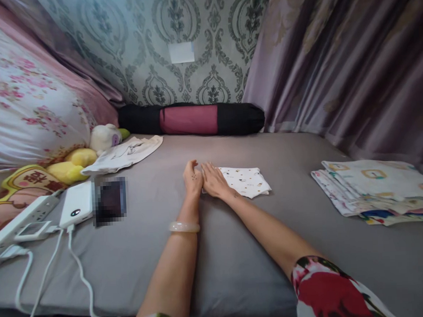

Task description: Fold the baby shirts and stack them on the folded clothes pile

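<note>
A small folded white cloth (pixel 245 180) with tiny scattered prints lies on the grey bed sheet, in front of me. Flat across its left part is my right hand (pixel 214 179), fingers stretched out and close together. My left hand (pixel 192 178) stands on its side right beside it, at the cloth's left end. Its fingers are curled and mostly hidden by the back of the hand, so whatever they hold is out of sight. The two hands touch or nearly touch, and they cover the cloth's left edge.
To the right is a stack of folded printed cloths (pixel 377 184). At left lie a white cloth (pixel 127 155), plush toys (pixel 75 164), a power bank (pixel 76 204), a blurred-out dark object (pixel 111 200) and a power strip (pixel 28 218) with cables. A black-and-maroon roll (pixel 189 119) lies along the wall.
</note>
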`<state>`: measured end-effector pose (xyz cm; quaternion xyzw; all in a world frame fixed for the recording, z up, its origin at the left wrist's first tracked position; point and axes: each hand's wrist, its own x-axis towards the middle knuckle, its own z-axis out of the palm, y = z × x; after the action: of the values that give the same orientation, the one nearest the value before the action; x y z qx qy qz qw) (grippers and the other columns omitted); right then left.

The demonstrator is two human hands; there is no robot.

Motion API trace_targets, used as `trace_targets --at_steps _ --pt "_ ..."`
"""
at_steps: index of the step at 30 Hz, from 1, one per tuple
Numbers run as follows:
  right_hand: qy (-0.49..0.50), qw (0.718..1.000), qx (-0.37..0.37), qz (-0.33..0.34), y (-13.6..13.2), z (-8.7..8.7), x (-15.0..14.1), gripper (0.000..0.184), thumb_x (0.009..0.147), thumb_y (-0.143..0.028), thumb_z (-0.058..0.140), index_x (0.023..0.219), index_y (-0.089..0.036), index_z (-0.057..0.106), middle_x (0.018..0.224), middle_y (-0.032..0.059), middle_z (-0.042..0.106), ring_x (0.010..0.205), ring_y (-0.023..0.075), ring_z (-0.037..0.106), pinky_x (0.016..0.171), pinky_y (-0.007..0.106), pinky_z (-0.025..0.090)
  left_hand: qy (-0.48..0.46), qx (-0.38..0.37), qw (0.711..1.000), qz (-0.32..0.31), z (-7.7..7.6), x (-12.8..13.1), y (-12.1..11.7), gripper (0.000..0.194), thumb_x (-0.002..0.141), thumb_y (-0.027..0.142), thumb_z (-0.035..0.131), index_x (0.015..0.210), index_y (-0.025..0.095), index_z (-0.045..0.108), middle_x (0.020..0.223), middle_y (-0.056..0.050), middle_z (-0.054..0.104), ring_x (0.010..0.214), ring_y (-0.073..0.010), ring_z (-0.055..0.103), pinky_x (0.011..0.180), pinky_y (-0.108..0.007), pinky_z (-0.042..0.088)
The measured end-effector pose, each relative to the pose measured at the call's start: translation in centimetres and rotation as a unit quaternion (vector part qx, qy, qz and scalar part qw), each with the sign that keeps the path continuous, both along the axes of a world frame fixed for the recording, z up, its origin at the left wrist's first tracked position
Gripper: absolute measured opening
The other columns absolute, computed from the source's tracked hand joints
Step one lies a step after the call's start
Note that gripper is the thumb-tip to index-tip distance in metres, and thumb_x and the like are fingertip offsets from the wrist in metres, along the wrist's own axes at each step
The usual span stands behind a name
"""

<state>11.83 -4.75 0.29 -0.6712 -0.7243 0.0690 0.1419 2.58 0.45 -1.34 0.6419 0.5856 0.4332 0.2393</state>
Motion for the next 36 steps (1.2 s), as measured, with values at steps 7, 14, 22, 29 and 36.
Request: trace_targets --at_steps 7,14,22,29,36 --pt "-0.017 0.996 0.014 -0.082 -2.6 0.3 4.8 0.055 0.1 -0.033 0.021 0.146 -0.007 0.037 0.155 0.0137 0.032 0.144 0.0244 0.024 0.118 0.046 0.012 0.125 0.092 0.974 -0.162 0.0 2.5 -1.9 0.047 0.082 0.005 0.036 0.125 0.014 0.053 0.119 -0.012 0.066 0.113 -0.0184 0.06 0.101 -0.033 0.045" --pt "-0.045 0.995 -0.003 -0.088 -2.9 -1.7 5.6 0.056 0.1 -0.033 0.02 0.149 -0.007 0.033 0.155 0.0134 0.033 0.144 0.0243 0.023 0.118 0.046 0.009 0.305 0.098 0.914 -0.25 -0.2 3.7 -3.3 0.03 0.09 0.012 0.039 0.115 0.012 0.057 0.115 -0.016 0.065 0.111 -0.0231 0.059 0.099 -0.036 0.044" --pt "0.0 0.996 -0.031 -0.079 -2.7 -1.1 5.9 0.058 0.099 -0.037 0.024 0.15 -0.01 0.031 0.156 0.0129 0.029 0.145 0.0239 0.022 0.118 0.047 0.01 0.32 0.116 0.908 -0.244 -0.3 3.3 -2.9 0.031 0.089 0.009 0.041 0.115 0.013 0.057 0.115 -0.015 0.065 0.11 -0.0227 0.06 0.096 -0.034 0.046" --pt "-0.045 0.994 -0.005 -0.101 -4.6 -0.1 9.9 0.057 0.1 -0.04 0.022 0.15 -0.013 0.033 0.158 0.0142 0.024 0.147 0.027 0.016 0.117 0.053 0.007 0.327 0.158 0.909 -0.204 -0.1 3.6 -3.5 0.038 0.097 0.018 0.033 0.13 0.011 0.051 0.133 -0.017 0.057 0.127 -0.0235 0.05 0.108 -0.038 0.036" --pt "-0.079 0.991 -0.016 -0.104 -5.8 -1.6 10.5 0.057 0.101 -0.041 0.021 0.15 -0.017 0.033 0.155 0.0134 0.031 0.144 0.0281 0.023 0.116 0.054 0.01 0.413 0.092 0.877 -0.229 -0.8 3.7 -3.9 0.058 0.101 0.043 0.023 0.144 0.008 0.04 0.148 -0.017 0.044 0.14 -0.0289 0.036 0.116 -0.045 0.024"
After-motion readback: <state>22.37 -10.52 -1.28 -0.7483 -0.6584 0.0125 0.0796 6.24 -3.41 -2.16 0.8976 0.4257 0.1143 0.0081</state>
